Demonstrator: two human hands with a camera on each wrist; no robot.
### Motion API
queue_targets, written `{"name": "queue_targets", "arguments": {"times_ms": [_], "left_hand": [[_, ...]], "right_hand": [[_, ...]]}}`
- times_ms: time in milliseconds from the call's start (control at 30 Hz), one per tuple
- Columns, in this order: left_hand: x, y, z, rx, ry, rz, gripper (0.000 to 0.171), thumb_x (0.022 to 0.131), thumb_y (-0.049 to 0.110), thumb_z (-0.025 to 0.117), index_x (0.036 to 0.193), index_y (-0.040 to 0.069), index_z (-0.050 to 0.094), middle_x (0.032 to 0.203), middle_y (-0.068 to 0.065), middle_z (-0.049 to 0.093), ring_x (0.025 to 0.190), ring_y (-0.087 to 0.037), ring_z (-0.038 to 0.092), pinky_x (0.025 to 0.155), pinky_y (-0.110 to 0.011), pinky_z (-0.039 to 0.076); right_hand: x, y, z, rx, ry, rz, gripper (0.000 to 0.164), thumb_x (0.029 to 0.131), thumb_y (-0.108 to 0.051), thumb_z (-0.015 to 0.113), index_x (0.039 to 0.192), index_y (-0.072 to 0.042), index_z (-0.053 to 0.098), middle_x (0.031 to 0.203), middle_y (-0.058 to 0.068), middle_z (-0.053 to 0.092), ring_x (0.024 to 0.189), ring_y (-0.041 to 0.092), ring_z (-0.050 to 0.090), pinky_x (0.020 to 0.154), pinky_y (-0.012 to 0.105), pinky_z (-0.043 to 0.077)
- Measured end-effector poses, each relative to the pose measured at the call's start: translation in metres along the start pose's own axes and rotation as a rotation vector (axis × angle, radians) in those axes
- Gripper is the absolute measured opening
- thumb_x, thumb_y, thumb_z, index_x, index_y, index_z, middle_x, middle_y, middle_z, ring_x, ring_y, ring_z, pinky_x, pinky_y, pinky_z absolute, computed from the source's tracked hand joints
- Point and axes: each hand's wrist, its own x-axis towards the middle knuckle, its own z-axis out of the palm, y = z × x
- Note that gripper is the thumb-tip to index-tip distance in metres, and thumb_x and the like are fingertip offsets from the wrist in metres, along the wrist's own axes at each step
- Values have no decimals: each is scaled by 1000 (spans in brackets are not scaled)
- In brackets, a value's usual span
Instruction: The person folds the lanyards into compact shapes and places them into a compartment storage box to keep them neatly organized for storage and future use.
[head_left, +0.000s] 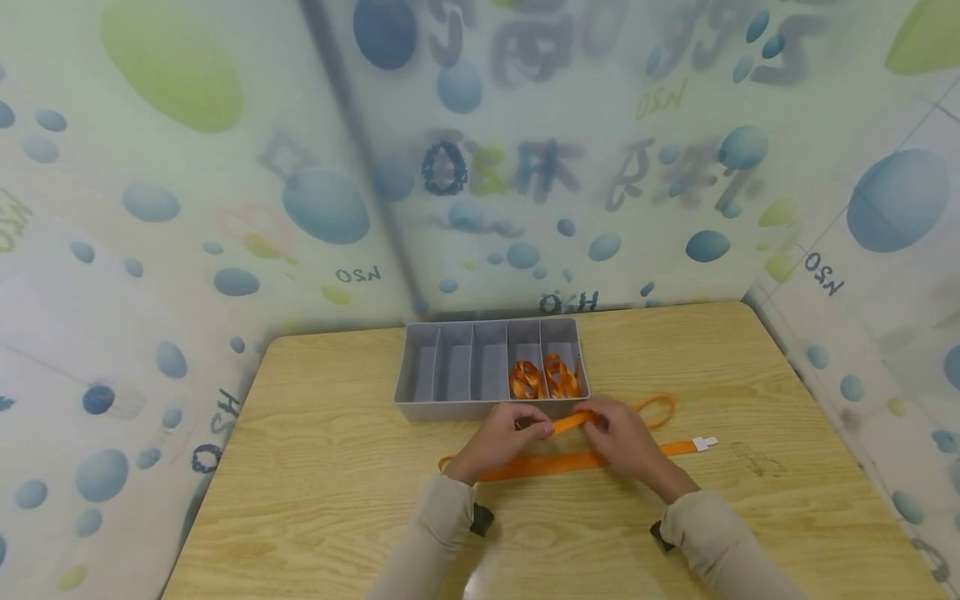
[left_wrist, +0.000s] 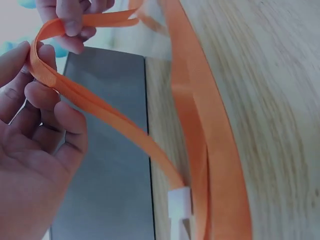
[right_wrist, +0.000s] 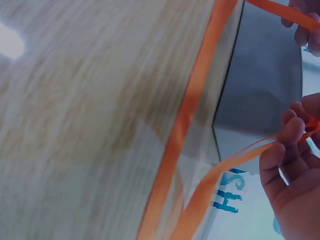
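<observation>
Between my two hands stretches a flat orange lanyard (head_left: 572,422), just in front of the grey tray (head_left: 450,410). My left hand (head_left: 506,442) pinches it at a bend; in the left wrist view a strand runs from those fingers down to a white clip (left_wrist: 179,202). The right hand (head_left: 621,437) grips the band farther along, and a loop of it trails out to the right on the table. Nearer to me, a second orange lanyard (head_left: 551,465) lies across the table under both wrists, with a white buckle (head_left: 705,443) at its right end.
The tray has several narrow compartments in a row. Its two right ones hold coiled orange lanyards (head_left: 527,380), (head_left: 561,377); the others show bare grey floors. A wooden table (head_left: 315,500) carries everything, and a printed curtain wall (head_left: 465,208) rises behind and at both sides.
</observation>
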Motion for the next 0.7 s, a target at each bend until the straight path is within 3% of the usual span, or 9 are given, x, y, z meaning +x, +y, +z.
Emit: {"name": "queue_targets", "arguments": {"times_ms": [133,300,433,567,700], "left_hand": [[-1,4,-1,-12,3,7,16,98,23,65,98,11,76,88,1,68,68,-18,54,59,-22,43],[0,9,-1,-43,5,21,18,99,23,64,102,9,74,88,-21,66,63,-8,48,57,-23,42],[2,13,0,-28,21,32,21,97,24,67,102,5,75,86,-18,68,63,-12,52,56,-22,44],[3,16,1,-24,41,57,16,94,19,71,96,4,76,83,-5,70,64,-25,57,55,-23,46],[3,18,3,-50,37,69,12,92,17,73,93,6,77,79,-4,71,65,-40,58,54,-22,46]], "right_hand": [[3,-6,-4,27,22,-2,22,91,4,63,107,-4,74,90,0,64,65,6,45,56,24,42],[7,-15,-11,89,42,-15,21,96,1,59,111,-4,73,88,2,62,61,7,43,54,24,40],[11,-22,-16,131,71,-44,20,97,2,58,112,-1,72,89,4,62,60,7,42,53,24,40],[17,-29,-20,132,95,-63,20,99,0,58,112,-1,72,91,1,64,59,7,42,52,24,40],[22,-36,-24,166,111,-57,22,100,1,55,112,-2,73,92,2,64,54,8,42,49,24,40]]}}
